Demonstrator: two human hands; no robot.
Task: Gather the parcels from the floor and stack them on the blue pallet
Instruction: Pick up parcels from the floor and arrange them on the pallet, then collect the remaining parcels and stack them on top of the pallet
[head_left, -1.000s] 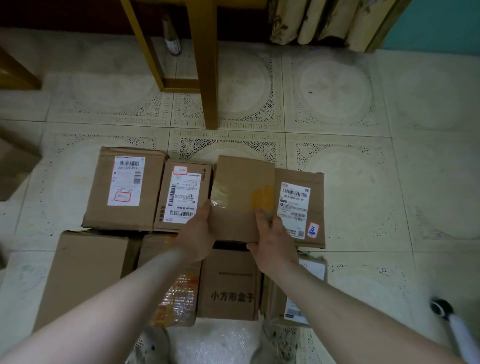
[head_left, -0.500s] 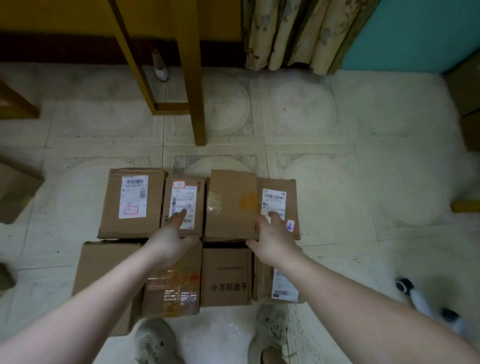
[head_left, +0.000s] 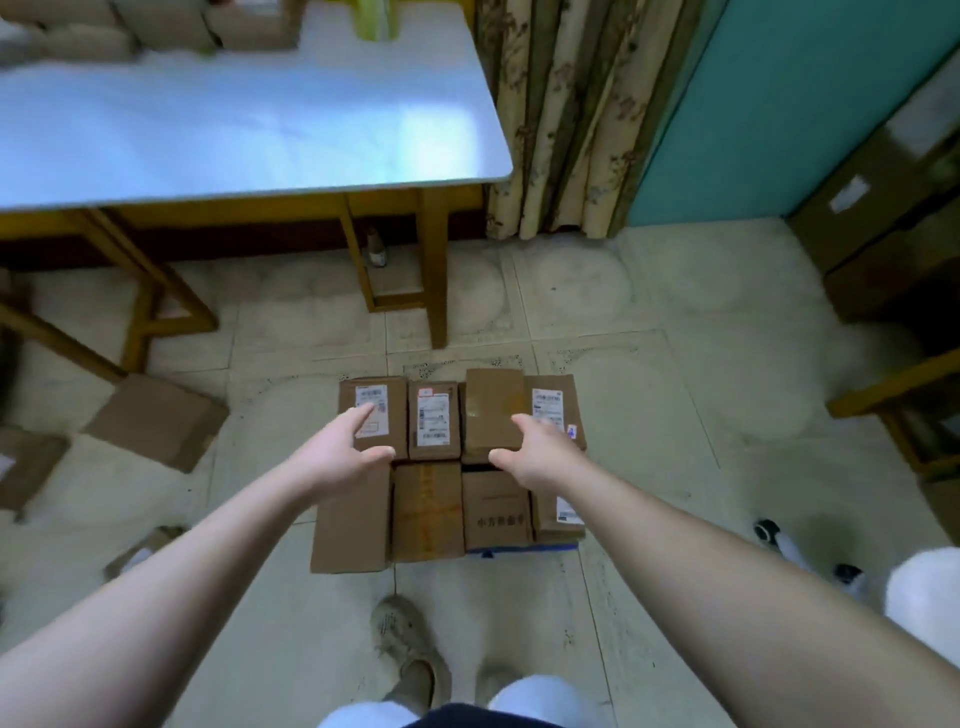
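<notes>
Several brown cardboard parcels lie packed in two rows on the floor ahead of my feet, hiding all but a sliver of the blue pallet (head_left: 558, 545) under their near right edge. The plain taped parcel (head_left: 491, 410) sits in the far row beside a labelled parcel (head_left: 434, 418). My left hand (head_left: 343, 452) hovers with fingers spread and relaxed above the far left parcel (head_left: 397, 402), holding nothing. My right hand (head_left: 535, 449) hangs above the plain parcel's near right side, also empty, fingers extended.
More parcels lie loose on the floor at left: a large one (head_left: 156, 421), one at the left edge (head_left: 26, 470) and a small one (head_left: 137, 556). A white-topped wooden table (head_left: 249, 124) stands behind the stack. Cartons (head_left: 883, 208) sit at right by a teal wall.
Both hands have let go of the plain parcel, which now lies in the far row. The view has risen and pulled back, and my hands have lifted off the stack.
</notes>
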